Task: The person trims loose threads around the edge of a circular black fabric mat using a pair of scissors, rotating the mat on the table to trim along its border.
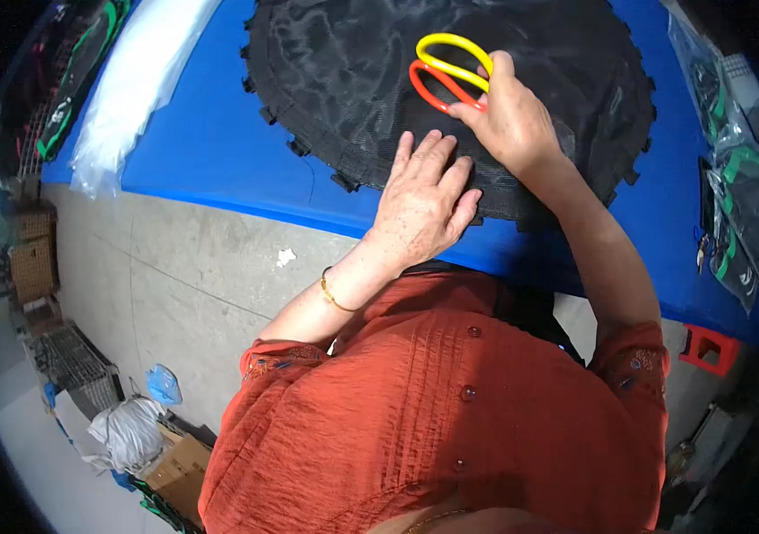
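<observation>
A large round piece of black mesh fabric [335,98], with small black tabs along its edge, is spread on the blue-covered table [201,147]. My left hand [428,196] lies flat on its near part, fingers stretched out and holding nothing. Above the mesh, my right hand [511,116] is closed round a pair of scissors. The two scissor handles [450,40], one yellow and one red, stick out to the left of the thumb and fingers. Most of the blades is hidden by the hand.
Clear plastic sheeting [130,89] hangs over the table's left edge. Bagged black and green items [735,196] lie at the right, near some keys [701,254]. Below are a red plastic stool [709,350], wire baskets [72,360], a cardboard box [185,467] and a blue bag [163,384].
</observation>
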Available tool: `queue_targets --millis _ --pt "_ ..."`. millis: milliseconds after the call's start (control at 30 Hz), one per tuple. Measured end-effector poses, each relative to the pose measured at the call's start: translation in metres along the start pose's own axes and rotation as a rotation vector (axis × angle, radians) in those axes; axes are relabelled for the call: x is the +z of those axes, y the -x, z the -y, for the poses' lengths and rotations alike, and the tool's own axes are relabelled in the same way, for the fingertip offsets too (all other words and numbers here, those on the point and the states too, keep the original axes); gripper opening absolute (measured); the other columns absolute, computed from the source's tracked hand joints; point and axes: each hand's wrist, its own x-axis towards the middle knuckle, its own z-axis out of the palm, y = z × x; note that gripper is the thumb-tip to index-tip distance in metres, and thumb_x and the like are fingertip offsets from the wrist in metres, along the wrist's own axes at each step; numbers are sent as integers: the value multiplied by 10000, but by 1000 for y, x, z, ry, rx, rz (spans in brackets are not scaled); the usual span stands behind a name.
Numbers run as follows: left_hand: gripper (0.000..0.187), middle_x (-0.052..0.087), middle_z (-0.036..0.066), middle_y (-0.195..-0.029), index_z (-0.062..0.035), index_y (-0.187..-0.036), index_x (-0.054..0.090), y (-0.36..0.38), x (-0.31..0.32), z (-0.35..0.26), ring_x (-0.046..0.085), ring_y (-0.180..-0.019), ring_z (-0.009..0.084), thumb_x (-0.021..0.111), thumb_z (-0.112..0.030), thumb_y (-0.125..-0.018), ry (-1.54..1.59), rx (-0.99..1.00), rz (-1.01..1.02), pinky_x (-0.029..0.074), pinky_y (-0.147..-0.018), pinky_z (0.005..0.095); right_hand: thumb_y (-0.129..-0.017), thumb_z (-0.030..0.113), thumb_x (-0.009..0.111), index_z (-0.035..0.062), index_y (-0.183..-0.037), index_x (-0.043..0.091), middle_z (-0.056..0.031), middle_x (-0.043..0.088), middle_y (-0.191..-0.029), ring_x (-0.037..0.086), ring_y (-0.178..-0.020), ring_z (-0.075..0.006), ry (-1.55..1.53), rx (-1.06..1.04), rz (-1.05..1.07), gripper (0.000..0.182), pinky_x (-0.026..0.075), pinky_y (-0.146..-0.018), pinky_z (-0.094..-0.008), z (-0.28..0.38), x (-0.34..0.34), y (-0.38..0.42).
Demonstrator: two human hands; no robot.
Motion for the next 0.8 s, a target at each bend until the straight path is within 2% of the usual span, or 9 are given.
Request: queue_targets --millis 67,100,167,200,233,400,500,700,800 --pt "422 639 192 -1345 -45 -1238 702 0 -12 2 575 -1338 402 789 -291 -907 -66 -34 -96 342 -1218 619 -855 265 902 2 -1339 476 -224 734 -947 762 -904 -407 -51 -67 0 696 607 -801 -485 -1 -6 11" --pt "420 641 179 -1330 -40 -1234 694 17 -17 2 586 -1315 390 789 -283 -904 -76 -120 -131 363 -1194 618 -840 270 911 -3 -1328 468 -237 735 -939 759 -902 -427 -46 -46 99 713 608 -783 -495 6 -7 26" --pt "438 638 175 -1344 -42 -1255 686 23 -28 27 580 -1324 389 790 -281 -903 -159 -199 -131 369 -1187 613 -810 280 929 -13 -1305 454 -263 737 -924 754 -899 -468 -128 -77 138 746 611 -748 -517 14 -3 27" --pt "448 636 171 -1344 -44 -1267 680 24 -28 40 574 -1330 390 788 -278 -901 -180 -207 -105 371 -1185 606 -793 292 944 -12 -1299 464 -258 725 -890 756 -892 -461 -118 -190 62 762 613 -742 -505 16 7 25" --pt "444 636 171 -1342 -44 -1265 682 26 -27 43 573 -1331 390 786 -276 -901 -187 -196 -110 373 -1185 602 -800 291 940 -7 -1307 464 -264 729 -904 754 -894 -467 -151 -223 85 757 612 -753 -510 19 12 25" --pt "417 645 171 -1316 -46 -1232 700 27 -20 50 583 -1310 384 781 -254 -880 -181 -151 -152 392 -1167 574 -837 361 904 -3 -1302 444 -304 733 -977 734 -967 -504 -67 -103 97 749 598 -809 -550 42 20 -13" --pt "415 651 174 -1299 -46 -1217 706 27 -18 52 592 -1295 380 785 -251 -864 -166 -141 -182 402 -1153 567 -855 360 891 -15 -1323 439 -308 734 -1011 740 -973 -493 -15 -94 58 752 601 -819 -540 44 30 -35" --pt "413 655 190 -1276 -31 -1171 720 28 -16 56 598 -1278 382 785 -271 -841 -153 -134 -215 414 -1142 584 -871 375 875 -7 -1368 437 -298 739 -1033 747 -986 -477 -52 -150 11 766 607 -834 -529 44 38 -27" --pt "399 663 168 -1271 -49 -1184 724 27 -17 54 613 -1266 376 786 -261 -853 -149 -136 -220 422 -1136 564 -872 382 874 11 -1363 446 -293 746 -1049 747 -977 -480 26 -52 -41 750 607 -839 -537 46 42 -46"
